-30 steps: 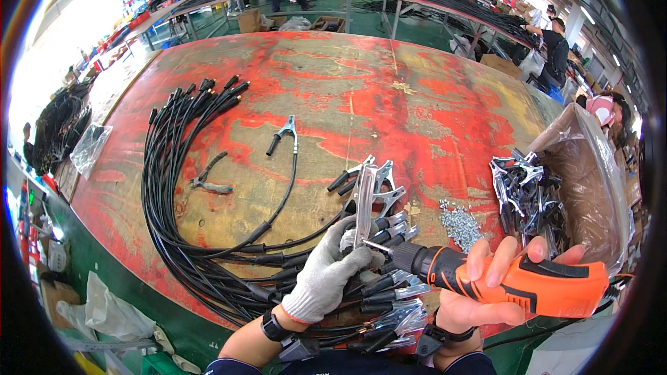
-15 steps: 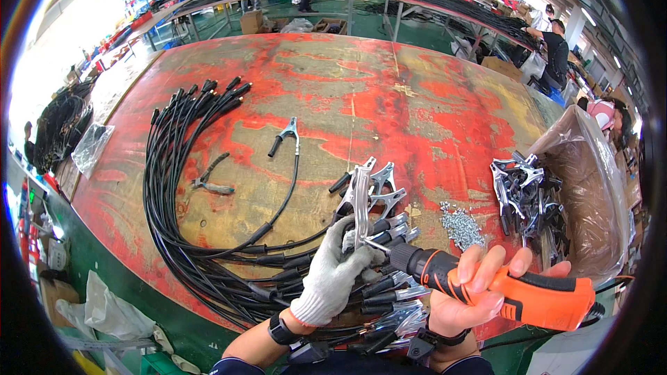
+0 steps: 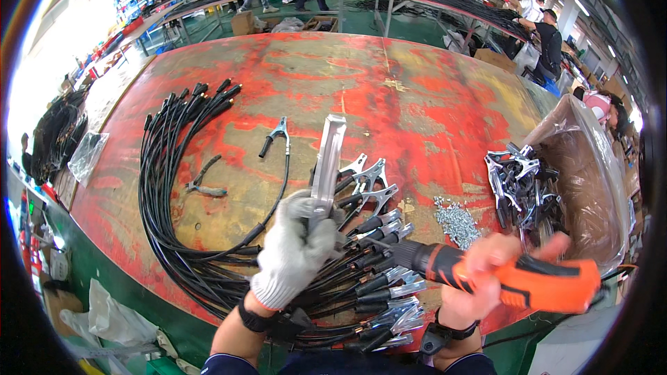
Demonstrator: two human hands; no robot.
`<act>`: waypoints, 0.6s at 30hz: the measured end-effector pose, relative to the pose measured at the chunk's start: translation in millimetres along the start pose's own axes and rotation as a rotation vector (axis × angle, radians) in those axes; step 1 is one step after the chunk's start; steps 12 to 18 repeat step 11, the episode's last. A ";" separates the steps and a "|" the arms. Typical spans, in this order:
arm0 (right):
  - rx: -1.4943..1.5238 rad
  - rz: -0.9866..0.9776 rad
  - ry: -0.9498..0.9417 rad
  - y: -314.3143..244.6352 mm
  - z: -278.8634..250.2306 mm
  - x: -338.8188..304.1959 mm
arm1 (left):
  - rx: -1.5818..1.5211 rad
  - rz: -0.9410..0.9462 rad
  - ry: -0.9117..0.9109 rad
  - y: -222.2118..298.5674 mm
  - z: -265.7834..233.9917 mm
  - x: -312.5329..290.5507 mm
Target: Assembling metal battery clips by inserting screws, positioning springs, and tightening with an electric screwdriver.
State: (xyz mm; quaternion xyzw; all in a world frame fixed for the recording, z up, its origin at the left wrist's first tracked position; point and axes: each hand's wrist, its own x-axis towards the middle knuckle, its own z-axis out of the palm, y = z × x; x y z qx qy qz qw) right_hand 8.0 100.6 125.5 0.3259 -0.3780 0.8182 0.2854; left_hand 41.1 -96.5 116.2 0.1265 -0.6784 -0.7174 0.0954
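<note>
My left hand point(image 3: 295, 250), in a white knit glove, is closed on a silver metal ground clamp point(image 3: 328, 160) that points up and away from me. In my bare right hand point(image 3: 479, 281) is an orange and black electric screwdriver point(image 3: 549, 285), slightly blurred. Its bit points left toward the gloved hand, apart from the clamp. Below and beside the left hand lies a bundle of black cables point(image 3: 156, 194), many ending in silver terminals. Several more clamps point(image 3: 375, 177) rest just beyond the hand. The clamp's lower end is hidden by the glove.
A heap of small screws point(image 3: 455, 222) lies right of centre. Farther right, a pile of clamps point(image 3: 517, 187) sits beside a plastic-lined box point(image 3: 590, 180). Pliers point(image 3: 208, 189) and one cable-fitted clamp point(image 3: 276, 137) lie on the worn red table point(image 3: 445, 90). Other people stand at far benches.
My left hand has moved left and turned the clamp, drawing it away from the screwdriver's bit. My right hand keeps the screwdriver almost in place, its fingers shifting. My view has shifted slightly.
</note>
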 end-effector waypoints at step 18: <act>0.173 1.173 0.045 43.7 -1.0 -26.0 | 0.831 0.406 -0.218 16.2 3.9 -21.9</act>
